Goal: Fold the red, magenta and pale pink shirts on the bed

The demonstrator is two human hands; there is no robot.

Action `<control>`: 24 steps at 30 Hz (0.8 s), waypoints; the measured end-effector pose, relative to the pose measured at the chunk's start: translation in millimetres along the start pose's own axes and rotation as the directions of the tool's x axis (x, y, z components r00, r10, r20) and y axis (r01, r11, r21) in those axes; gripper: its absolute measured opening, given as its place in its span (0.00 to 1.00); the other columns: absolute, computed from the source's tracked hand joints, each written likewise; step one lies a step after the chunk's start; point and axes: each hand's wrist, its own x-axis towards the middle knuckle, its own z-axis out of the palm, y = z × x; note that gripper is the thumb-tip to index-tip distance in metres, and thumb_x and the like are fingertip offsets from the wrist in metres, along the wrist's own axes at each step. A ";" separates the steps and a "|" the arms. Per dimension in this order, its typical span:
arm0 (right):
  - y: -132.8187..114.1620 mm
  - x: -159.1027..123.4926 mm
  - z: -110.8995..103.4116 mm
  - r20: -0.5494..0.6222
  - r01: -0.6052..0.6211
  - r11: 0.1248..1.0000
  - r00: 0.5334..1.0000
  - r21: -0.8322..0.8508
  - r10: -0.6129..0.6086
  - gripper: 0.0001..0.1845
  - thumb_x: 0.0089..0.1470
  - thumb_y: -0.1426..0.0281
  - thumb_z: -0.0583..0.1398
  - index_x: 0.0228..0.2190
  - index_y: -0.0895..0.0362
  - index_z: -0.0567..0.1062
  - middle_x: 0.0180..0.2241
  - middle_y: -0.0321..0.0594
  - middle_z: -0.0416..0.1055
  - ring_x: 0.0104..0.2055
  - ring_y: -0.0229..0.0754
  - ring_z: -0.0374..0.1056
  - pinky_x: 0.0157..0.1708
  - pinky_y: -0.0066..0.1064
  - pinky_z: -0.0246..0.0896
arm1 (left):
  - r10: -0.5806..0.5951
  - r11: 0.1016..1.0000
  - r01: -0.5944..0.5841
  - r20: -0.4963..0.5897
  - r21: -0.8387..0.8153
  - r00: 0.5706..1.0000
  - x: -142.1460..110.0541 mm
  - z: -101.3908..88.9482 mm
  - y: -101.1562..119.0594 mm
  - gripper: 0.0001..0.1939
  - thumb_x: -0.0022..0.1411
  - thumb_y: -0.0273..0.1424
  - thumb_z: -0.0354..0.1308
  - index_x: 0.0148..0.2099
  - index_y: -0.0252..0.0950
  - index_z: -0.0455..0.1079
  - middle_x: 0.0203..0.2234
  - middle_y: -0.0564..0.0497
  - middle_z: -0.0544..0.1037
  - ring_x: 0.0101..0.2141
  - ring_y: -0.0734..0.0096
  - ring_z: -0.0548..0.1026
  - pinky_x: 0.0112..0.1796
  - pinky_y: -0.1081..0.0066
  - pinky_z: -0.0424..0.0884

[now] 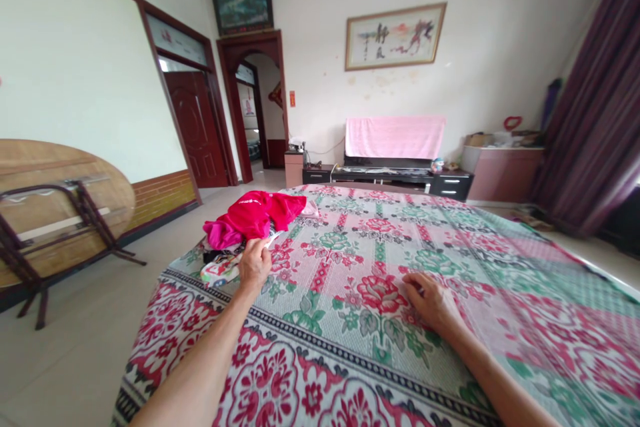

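Note:
A heap of clothes lies on the left side of the flowered bedspread (320, 267). On top is a bright red garment (255, 211), with a magenta cloth (221, 235) at its left and a white floral-print cloth (215, 271) below. My left hand (255, 263) is at the near edge of this heap, fingers closed on a piece of clothing with a white edge (274, 239); most of that piece is hidden. Over the bedspread's red flower pattern is my right hand (434, 301), fingers loosely bent and apart, holding nothing that I can see.
A folded round table (65, 180) leans on the left wall, beside the bed. Beyond the bed stand a low black cabinet (453, 185) and a television draped with a pink cloth (395, 137). Purple curtains (585, 100) hang at the right. Doorways open at the far left.

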 end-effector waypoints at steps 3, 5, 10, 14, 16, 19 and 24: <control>-1.3 1.1 -0.8 0.003 -0.034 0.999 0.999 0.011 0.034 0.14 0.50 0.61 0.52 0.29 0.52 0.75 0.33 0.39 0.76 0.35 0.45 0.72 0.37 0.36 0.65 | -0.069 0.997 0.071 -0.092 0.025 0.993 2.2 -3.4 -2.7 0.21 0.62 0.28 0.45 0.54 0.34 0.69 0.38 0.43 0.76 0.41 0.62 0.74 0.46 0.67 0.68; -2.0 1.7 -1.5 0.001 -0.038 0.999 0.999 0.023 0.038 0.14 0.49 0.61 0.52 0.28 0.52 0.75 0.32 0.39 0.77 0.35 0.45 0.72 0.37 0.36 0.65 | -0.091 0.994 0.097 -0.113 0.052 0.989 4.0 -4.1 -7.2 0.23 0.62 0.30 0.47 0.58 0.33 0.66 0.38 0.42 0.75 0.42 0.60 0.73 0.46 0.65 0.68; -5.7 1.8 -5.2 0.006 -0.010 1.000 1.000 0.012 0.010 0.15 0.50 0.61 0.51 0.28 0.53 0.75 0.32 0.40 0.77 0.35 0.45 0.73 0.36 0.35 0.65 | -0.109 0.989 0.125 -0.174 0.084 0.979 13.0 1.1 -21.1 0.26 0.60 0.32 0.52 0.60 0.33 0.64 0.49 0.37 0.70 0.48 0.54 0.71 0.48 0.60 0.68; -8.6 1.8 -6.9 0.005 0.000 1.000 1.000 0.012 0.000 0.15 0.51 0.62 0.51 0.28 0.53 0.75 0.31 0.40 0.77 0.34 0.45 0.73 0.35 0.34 0.64 | -0.122 0.991 0.129 -0.144 0.040 0.982 21.6 12.9 -31.1 0.25 0.57 0.31 0.54 0.57 0.32 0.67 0.54 0.36 0.67 0.51 0.52 0.70 0.51 0.59 0.67; -7.9 2.2 -6.3 0.002 -0.001 1.000 1.000 0.006 0.001 0.16 0.51 0.62 0.51 0.28 0.53 0.76 0.31 0.39 0.77 0.34 0.45 0.73 0.35 0.33 0.64 | -0.077 0.997 0.076 -0.136 -0.009 0.988 23.6 17.9 -33.9 0.24 0.56 0.30 0.53 0.55 0.32 0.69 0.54 0.38 0.68 0.52 0.54 0.70 0.52 0.61 0.67; -4.8 2.8 -4.2 -0.006 -0.008 1.000 1.000 -0.008 0.008 0.16 0.50 0.62 0.51 0.28 0.53 0.76 0.31 0.39 0.77 0.34 0.45 0.73 0.35 0.34 0.65 | 0.001 0.999 -0.011 -0.180 -0.052 0.984 24.3 18.6 -33.5 0.20 0.56 0.31 0.51 0.50 0.32 0.72 0.50 0.39 0.72 0.49 0.57 0.72 0.51 0.62 0.68; 0.3 3.1 -1.8 -0.015 -0.019 1.000 1.000 -0.018 0.019 0.15 0.50 0.63 0.51 0.28 0.53 0.77 0.32 0.39 0.78 0.35 0.45 0.74 0.35 0.33 0.65 | 0.046 0.994 -0.069 -0.252 -0.084 0.967 26.8 4.0 -23.0 0.14 0.58 0.31 0.50 0.36 0.34 0.76 0.33 0.43 0.79 0.37 0.62 0.76 0.44 0.64 0.71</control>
